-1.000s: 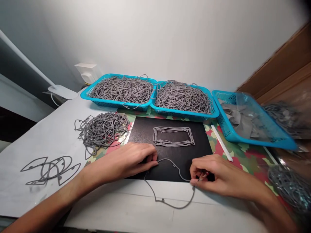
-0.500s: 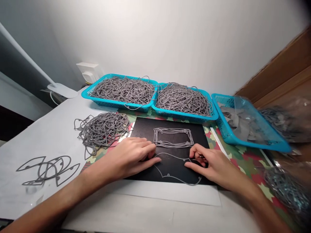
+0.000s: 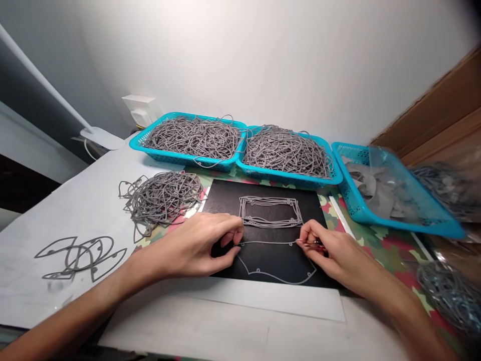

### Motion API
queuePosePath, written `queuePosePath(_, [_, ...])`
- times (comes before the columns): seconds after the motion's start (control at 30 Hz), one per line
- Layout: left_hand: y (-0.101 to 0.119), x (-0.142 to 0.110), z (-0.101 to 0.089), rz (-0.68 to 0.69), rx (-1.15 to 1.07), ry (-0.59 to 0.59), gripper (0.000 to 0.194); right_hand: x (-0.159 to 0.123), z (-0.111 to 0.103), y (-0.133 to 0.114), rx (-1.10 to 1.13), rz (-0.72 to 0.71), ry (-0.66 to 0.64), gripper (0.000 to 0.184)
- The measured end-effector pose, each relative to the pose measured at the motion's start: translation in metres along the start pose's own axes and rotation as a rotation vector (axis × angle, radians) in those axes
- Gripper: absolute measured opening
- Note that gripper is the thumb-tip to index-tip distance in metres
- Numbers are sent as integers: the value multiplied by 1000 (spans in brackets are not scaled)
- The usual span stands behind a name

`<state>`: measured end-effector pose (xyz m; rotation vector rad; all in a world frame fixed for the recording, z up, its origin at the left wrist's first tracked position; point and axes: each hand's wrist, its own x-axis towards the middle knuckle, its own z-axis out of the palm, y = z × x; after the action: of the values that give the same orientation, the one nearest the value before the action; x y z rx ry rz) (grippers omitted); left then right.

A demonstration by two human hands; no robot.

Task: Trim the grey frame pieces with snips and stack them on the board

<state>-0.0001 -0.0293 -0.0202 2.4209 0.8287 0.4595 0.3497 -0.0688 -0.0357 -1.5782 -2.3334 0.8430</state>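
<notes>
A thin, grey, cord-like loop (image 3: 267, 243) is being pinched by the right hand (image 3: 332, 250); left hand (image 3: 208, 243) fingers slightly parted, grip unclear.

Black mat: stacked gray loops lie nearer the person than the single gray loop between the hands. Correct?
No: in the head view the stacked gray loops lie beyond the single gray loop, farther from the person. The rest stands: stack on the black mat, single loop between left hand and right hand.

Light from above whitens the wall (image 3: 240, 65); the right edge blurs.
</notes>
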Motion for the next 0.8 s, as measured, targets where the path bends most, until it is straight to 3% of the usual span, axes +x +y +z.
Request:
queuePosePath(0.13, [3, 1, 9, 99, -76, -107, 18, 0, -2, 0, 2, -1, 0, 3])
queuePosePath(0.27, [5, 4, 21, 177, -73, -197, 12, 1, -4, 1, -23, 3, -19, 16])
queuePosePath(0.47, [0, 0, 14, 142, -135, -236, 18, 0, -6, 0, 29, 0, 23, 16])
queuePosePath(0.53, [-2, -2, 7, 132, -121, -233, 16, 0, -6, 0, 62, -21, 102, 11])
queuePosePath(0.7, [-10, -3, -10, 39, -82, -162, 16, 6, -6, 6, -33, -160, 545, 9])
queuePosePath(0.8, [-16, -3, -11, -51, -86, -81, 18, 8, -7, 9, -75, -228, 604, 21])
